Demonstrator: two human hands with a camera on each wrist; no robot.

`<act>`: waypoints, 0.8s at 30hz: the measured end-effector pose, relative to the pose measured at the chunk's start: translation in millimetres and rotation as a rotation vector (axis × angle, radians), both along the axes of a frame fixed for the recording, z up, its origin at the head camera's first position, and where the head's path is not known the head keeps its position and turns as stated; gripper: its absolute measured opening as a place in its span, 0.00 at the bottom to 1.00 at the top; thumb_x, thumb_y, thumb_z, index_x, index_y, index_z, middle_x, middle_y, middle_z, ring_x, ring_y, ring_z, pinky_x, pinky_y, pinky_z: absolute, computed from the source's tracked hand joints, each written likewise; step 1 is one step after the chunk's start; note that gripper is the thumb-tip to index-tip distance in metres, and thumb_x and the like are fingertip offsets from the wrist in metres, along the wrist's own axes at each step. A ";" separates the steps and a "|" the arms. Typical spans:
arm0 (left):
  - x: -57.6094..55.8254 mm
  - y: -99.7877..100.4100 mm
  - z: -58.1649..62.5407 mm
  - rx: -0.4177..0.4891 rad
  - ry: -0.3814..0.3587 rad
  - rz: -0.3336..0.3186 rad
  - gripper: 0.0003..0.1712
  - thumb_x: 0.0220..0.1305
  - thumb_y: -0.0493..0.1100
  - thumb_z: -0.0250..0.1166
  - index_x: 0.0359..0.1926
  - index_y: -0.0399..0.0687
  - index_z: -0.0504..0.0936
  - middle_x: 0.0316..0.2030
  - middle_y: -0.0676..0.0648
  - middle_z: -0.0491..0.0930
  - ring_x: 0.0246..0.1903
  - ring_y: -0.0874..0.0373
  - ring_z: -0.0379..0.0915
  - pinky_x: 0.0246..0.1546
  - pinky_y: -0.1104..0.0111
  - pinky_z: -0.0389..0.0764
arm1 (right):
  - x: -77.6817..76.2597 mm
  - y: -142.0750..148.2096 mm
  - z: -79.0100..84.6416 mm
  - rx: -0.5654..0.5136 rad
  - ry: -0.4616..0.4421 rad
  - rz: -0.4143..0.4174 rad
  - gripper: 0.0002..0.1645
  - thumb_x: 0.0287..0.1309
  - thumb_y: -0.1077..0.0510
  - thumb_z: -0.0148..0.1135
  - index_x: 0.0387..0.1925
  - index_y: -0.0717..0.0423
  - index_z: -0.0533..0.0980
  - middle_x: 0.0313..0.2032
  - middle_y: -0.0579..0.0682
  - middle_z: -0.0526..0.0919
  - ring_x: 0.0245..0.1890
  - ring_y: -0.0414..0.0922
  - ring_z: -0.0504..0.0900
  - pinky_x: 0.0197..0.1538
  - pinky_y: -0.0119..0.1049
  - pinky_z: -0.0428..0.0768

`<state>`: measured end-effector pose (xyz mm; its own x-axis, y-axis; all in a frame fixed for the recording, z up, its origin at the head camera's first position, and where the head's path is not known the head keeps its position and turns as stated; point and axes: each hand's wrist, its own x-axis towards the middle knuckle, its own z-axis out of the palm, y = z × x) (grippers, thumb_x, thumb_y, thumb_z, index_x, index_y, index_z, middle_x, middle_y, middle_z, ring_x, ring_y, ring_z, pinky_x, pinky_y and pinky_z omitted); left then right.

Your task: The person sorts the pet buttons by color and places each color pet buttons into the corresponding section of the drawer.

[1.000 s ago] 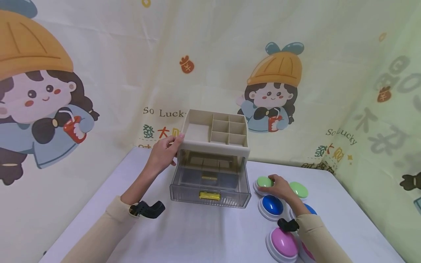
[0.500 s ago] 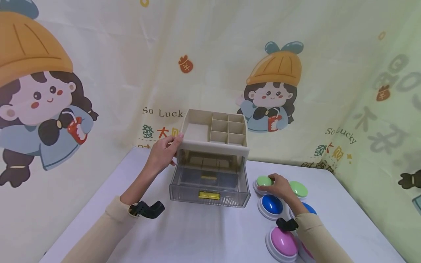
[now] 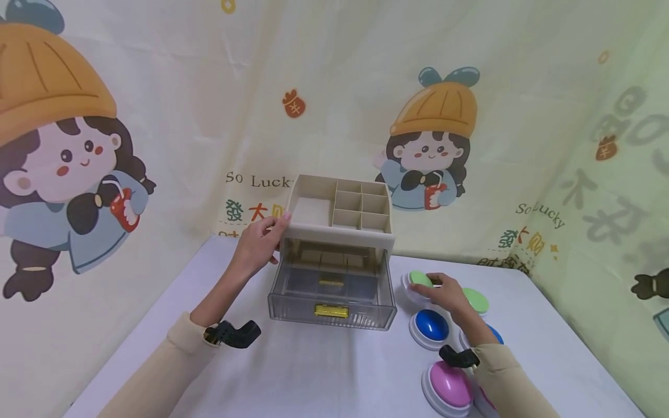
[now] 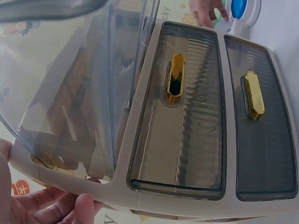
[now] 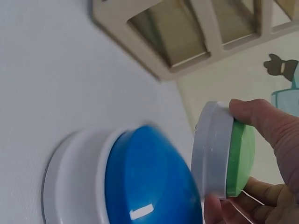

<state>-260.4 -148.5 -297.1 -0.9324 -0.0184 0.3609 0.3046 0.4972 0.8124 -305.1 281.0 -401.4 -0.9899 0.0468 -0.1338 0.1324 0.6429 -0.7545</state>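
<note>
on the tabletop [image 3: 308, 371]: brace, then lift level

the beige cabinet [image 3: 340, 233] stands with its top drawer [image 3: 295, 307] pulled out; the left hand [image 3: 257, 247] grips its left edge, a brace best left light. right of it, the right hand [image 3: 446, 295] pinches the apparently tilted green-topped button [image 3: 420, 278] by its rim; a firm, level hold should clear the nearest blue button [image 3: 431, 325].

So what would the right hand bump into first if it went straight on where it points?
Likely the cabinet, on its right side, though depth is unclear; the right hand holds a green button.
</note>
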 end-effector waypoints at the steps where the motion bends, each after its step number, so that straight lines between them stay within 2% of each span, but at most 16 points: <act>1: -0.2 -0.1 -0.3 0.001 -0.002 0.001 0.32 0.76 0.63 0.52 0.53 0.38 0.82 0.38 0.36 0.82 0.33 0.46 0.81 0.22 0.66 0.83 | 0.3 0.1 0.6 -0.027 -0.011 -0.002 0.59 0.56 0.32 0.72 0.73 0.67 0.61 0.69 0.70 0.66 0.64 0.64 0.72 0.62 0.54 0.79; 7: -0.7 -0.2 -0.9 0.005 -0.002 0.000 0.32 0.76 0.63 0.52 0.52 0.38 0.82 0.39 0.36 0.82 0.32 0.48 0.80 0.22 0.66 0.84 | 5.7 -2.5 5.2 -0.100 -0.026 -0.010 0.58 0.55 0.32 0.72 0.73 0.63 0.62 0.70 0.66 0.67 0.65 0.61 0.71 0.63 0.52 0.79; 14: -0.5 -0.5 0.0 0.010 -0.001 -0.001 0.32 0.76 0.63 0.52 0.53 0.38 0.82 0.41 0.35 0.83 0.33 0.48 0.81 0.22 0.66 0.84 | 16.8 -8.7 19.7 -0.146 0.009 0.017 0.55 0.57 0.34 0.72 0.73 0.62 0.63 0.69 0.65 0.68 0.64 0.60 0.73 0.61 0.48 0.81; 20: -0.6 -1.1 0.0 0.011 0.003 -0.002 0.32 0.76 0.63 0.52 0.54 0.38 0.82 0.39 0.35 0.83 0.33 0.47 0.81 0.22 0.66 0.84 | 32.4 -12.8 33.5 -0.155 0.037 0.043 0.54 0.58 0.34 0.71 0.75 0.59 0.61 0.70 0.64 0.68 0.64 0.59 0.74 0.63 0.49 0.79; 24: -1.1 -1.2 -0.4 0.014 0.004 -0.001 0.32 0.76 0.63 0.53 0.52 0.38 0.82 0.36 0.36 0.82 0.34 0.43 0.81 0.22 0.66 0.83 | 45.9 -14.5 42.1 -0.151 0.066 0.062 0.53 0.60 0.35 0.69 0.76 0.56 0.61 0.69 0.63 0.69 0.64 0.58 0.75 0.64 0.52 0.77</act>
<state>-261.5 -149.7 -297.5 -0.9309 -0.0223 0.3645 0.3086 0.4857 0.8178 -259.3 266.5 -359.3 -0.9972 -0.0299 -0.0691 0.0430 0.5269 -0.8488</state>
